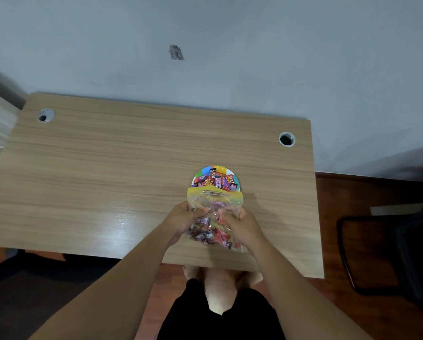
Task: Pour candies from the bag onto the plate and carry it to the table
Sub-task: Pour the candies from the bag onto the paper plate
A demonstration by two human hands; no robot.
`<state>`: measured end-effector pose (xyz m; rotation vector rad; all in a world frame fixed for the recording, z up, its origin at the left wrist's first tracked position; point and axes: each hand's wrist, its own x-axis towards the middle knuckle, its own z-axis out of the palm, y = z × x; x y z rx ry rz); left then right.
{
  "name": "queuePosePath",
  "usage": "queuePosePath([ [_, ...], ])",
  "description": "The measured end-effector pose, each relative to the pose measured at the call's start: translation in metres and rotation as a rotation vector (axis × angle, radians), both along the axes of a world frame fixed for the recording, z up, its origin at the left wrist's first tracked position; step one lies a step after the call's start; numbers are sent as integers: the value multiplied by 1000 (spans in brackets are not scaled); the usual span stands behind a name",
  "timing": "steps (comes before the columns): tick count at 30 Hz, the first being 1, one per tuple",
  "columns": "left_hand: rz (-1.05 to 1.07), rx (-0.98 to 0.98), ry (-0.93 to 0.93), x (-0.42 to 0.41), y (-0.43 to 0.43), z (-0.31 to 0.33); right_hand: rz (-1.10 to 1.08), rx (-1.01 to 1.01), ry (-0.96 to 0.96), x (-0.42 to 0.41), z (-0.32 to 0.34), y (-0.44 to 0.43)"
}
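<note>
A clear zip bag [214, 209] with a yellow top strip is held tilted over the desk, its mouth pointing away from me and overlapping the near rim of a colourful paper plate [206, 171]. Several wrapped candies [216, 180] lie on the plate, and more fill the lower part of the bag. My left hand [181, 220] grips the bag's left side. My right hand [243, 225] grips its right side. The plate's near half is hidden behind the bag.
The light wooden desk [107, 173] stands against a pale wall, with a cable hole at the back left [45, 115] and another at the back right [286, 139]. A dark chair [387, 251] stands to the right on the brown floor.
</note>
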<state>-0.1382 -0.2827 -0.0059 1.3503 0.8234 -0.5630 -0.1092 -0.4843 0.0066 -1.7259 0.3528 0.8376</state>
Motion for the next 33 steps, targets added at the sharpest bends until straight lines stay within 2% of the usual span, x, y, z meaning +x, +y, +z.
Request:
queuePosePath([
  [10, 43, 10, 51, 1, -4, -4, -38, -37, 31, 1, -19, -3],
  [23, -44, -147, 0, -2, -2, 23, -56, -114, 71, 2, -1, -11],
  [30, 118, -117, -144, 10, 9, 55, -125, -129, -72, 14, 17, -8],
  [33, 170, -78, -218, 18, 22, 67, -71, -129, -140, 23, 29, -7],
])
